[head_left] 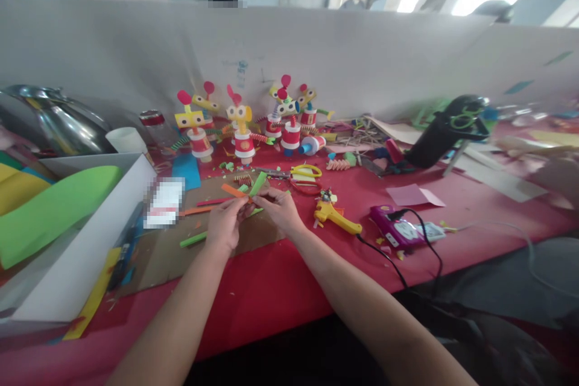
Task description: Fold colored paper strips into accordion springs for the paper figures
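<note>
Red tbl (262, 295): hands (225, 224) (281, 211) pinch orng strip (232, 190), grn strip (259, 183).

Orange strip (231, 190), narrow and flat, pinched at my left fingers (237, 205), free end sticking out up-left. Green strip (259, 183), also narrow, at my right fingers (268, 201), free end slanting up-right. Strips meet in a rough V at my fingertips; exact join hidden. Both held just above brown cardboard (158, 260) on the red worktop (271, 289).
</note>
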Demonstrator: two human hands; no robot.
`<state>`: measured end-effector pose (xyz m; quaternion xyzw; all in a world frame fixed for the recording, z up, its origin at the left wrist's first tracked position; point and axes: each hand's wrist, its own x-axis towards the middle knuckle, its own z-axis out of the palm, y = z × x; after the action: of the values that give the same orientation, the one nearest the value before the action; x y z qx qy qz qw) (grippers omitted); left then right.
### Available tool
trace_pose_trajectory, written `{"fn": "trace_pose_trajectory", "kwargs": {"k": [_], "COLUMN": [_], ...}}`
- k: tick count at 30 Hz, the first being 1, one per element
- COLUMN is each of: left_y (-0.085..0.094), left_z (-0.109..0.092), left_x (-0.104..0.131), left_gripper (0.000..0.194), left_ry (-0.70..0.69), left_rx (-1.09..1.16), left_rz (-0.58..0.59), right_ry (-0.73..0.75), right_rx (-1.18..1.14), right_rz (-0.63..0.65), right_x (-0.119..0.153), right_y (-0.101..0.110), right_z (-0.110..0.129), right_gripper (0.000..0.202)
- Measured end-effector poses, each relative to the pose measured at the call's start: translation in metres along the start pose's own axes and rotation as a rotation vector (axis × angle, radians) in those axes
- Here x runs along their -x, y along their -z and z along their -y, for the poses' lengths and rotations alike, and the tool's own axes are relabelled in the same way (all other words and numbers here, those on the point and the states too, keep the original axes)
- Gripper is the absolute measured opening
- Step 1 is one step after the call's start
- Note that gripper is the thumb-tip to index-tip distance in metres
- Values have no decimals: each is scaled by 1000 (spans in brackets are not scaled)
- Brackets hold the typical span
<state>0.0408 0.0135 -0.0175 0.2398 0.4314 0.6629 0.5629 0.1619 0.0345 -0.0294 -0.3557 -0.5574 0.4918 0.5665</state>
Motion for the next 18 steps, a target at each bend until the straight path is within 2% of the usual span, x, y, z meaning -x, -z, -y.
{"fn": "trace_pose_trajectory", "kwargs": {"k": [4, 12, 18], "left_y": [0, 0, -4], "left_z": [0, -3, -8], "left_x": [0, 0, 1], "left_gripper": [20, 21, 20], "left_ry": [-4, -12, -7], "left_rx": [4, 3, 19], "left_rz": [-36, -19, -26], "right_ry": [200, 512, 628], "right_rx": [230, 451, 567], "right_rz": [38, 196, 201], "right_x": [0, 1, 1], "right_y": [4, 13, 17], "right_z": [1, 0, 0], "right_gripper": [8, 33, 39]}}
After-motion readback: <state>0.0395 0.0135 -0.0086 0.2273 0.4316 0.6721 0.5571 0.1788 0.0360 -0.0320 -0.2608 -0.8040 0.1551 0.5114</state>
